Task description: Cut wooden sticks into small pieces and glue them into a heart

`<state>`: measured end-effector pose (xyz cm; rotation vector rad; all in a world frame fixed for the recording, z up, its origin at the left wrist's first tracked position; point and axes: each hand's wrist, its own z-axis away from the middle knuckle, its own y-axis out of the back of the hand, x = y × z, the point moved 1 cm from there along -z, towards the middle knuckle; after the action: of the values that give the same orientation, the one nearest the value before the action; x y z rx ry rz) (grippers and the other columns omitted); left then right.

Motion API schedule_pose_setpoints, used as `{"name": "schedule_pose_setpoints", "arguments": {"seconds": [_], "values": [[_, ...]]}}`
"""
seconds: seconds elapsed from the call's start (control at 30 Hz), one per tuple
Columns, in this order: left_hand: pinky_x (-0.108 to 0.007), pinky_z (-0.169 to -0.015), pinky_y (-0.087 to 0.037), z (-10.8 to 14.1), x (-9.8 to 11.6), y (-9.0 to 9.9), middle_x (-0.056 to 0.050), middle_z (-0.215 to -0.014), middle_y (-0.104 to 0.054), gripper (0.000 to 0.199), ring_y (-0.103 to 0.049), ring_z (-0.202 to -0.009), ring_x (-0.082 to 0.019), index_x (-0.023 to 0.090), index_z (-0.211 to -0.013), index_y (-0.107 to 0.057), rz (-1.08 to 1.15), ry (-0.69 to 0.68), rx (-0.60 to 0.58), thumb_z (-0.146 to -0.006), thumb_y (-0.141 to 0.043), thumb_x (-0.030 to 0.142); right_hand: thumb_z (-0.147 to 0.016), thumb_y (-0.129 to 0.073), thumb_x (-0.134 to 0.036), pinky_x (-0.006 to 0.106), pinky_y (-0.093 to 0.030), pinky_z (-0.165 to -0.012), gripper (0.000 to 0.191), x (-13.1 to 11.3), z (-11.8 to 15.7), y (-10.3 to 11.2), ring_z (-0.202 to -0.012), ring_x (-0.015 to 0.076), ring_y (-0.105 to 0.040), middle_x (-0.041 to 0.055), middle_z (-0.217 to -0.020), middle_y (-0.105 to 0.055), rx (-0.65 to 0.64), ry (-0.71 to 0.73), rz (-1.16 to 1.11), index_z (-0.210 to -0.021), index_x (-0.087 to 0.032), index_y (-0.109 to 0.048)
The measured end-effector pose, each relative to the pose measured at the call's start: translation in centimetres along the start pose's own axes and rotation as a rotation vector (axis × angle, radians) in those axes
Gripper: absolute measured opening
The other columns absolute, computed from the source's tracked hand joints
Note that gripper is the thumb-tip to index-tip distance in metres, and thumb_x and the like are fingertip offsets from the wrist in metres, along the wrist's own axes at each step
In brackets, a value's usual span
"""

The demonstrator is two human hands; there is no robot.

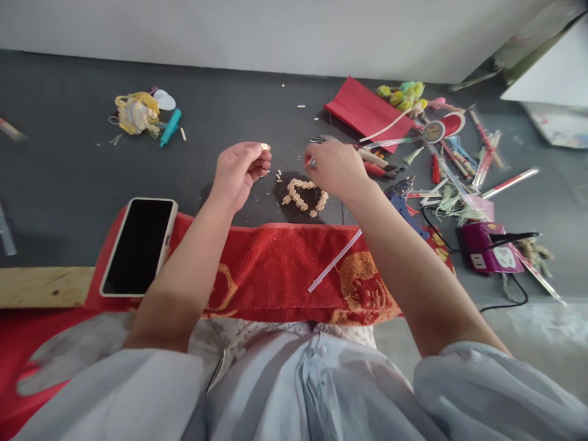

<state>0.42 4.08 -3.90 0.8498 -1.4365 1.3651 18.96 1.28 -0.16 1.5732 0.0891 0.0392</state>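
Note:
Between the thumb and forefinger of my left hand (241,174) is a short cream-coloured stick piece (265,147), held above the dark table. My right hand (337,168) hovers to the right with its fingers curled together; what they hold, if anything, is mostly hidden. Below and between the hands lies a heart-shaped ring of small pale pieces (298,202), with an open middle. A few loose cream bits (278,176) lie at its upper left. Just behind my right hand are red-handled pliers (376,170), partly covered by it.
A red towel (271,263) covers the front edge, bearing a phone (140,245) and a glue stick (334,260). To the right are a blue glue gun (404,208), red paper (362,113), ribbon spool (443,127) and purple power strip (489,248). Yellow yarn (138,113) and a teal marker (171,127) lie left.

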Motion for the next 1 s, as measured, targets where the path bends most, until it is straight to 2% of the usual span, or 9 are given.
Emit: {"name": "schedule_pose_setpoints", "arguments": {"seconds": [0.17,0.33,0.53,0.73,1.0], "values": [[-0.016,-0.063,-0.049,0.2,0.2,-0.3,0.001,-0.072,-0.069,0.013,-0.062,-0.063,-0.005,0.016,-0.076,-0.068,0.028,0.008,0.01,-0.084,-0.072,0.026,-0.087,-0.054,-0.028,0.041,-0.049,-0.09,0.03,-0.7,-3.2,-1.6,-0.101,0.0304,-0.066,0.0117,-0.104,-0.076,-0.055,0.081,-0.088,-0.108,-0.02,-0.073],[-0.015,-0.062,-0.049,0.6,0.4,-0.6,0.001,-0.071,-0.067,0.014,-0.061,-0.06,-0.004,0.015,-0.075,-0.067,0.039,0.018,-0.001,-0.087,-0.067,0.023,-0.086,-0.059,-0.033,0.04,-0.049,-0.091,0.028,-1.8,-4.5,-2.2,-0.103,0.0307,-0.067,0.012,-0.106,-0.076,-0.099,0.118,-0.119,-0.104,-0.019,-0.075],[-0.015,-0.06,-0.049,0.8,0.5,-0.9,0.002,-0.07,-0.067,0.014,-0.061,-0.06,-0.004,0.015,-0.075,-0.068,0.032,0.028,-0.01,-0.088,-0.062,0.018,-0.082,-0.065,-0.032,0.04,-0.051,-0.086,0.021,-2.5,-5.0,-2.4,-0.098,0.0313,-0.068,0.0116,-0.098,-0.075,-0.146,0.09,-0.078,-0.094,-0.019,-0.076],[-0.016,-0.06,-0.048,0.8,0.5,-1.0,0.001,-0.068,-0.067,0.017,-0.06,-0.059,-0.004,0.014,-0.074,-0.068,0.055,0.029,-0.021,-0.089,-0.059,0.013,-0.08,-0.06,-0.021,0.04,-0.051,-0.085,0.022,-3.0,-4.8,-1.7,-0.098,0.0326,-0.069,0.0138,-0.098,-0.075,-0.173,0.103,-0.057,-0.094,-0.017,-0.076],[-0.02,-0.065,-0.051,0.6,0.2,-0.7,0.001,-0.074,-0.069,0.013,-0.063,-0.064,-0.006,0.016,-0.078,-0.068,0.0,0.03,-0.011,-0.086,-0.071,0.026,-0.077,-0.057,-0.016,0.04,-0.051,-0.079,0.026,-3.3,-4.6,-1.5,-0.091,0.033,-0.07,0.0168,-0.094,-0.075,-0.132,0.151,0.02,-0.096,-0.014,-0.075]]}}
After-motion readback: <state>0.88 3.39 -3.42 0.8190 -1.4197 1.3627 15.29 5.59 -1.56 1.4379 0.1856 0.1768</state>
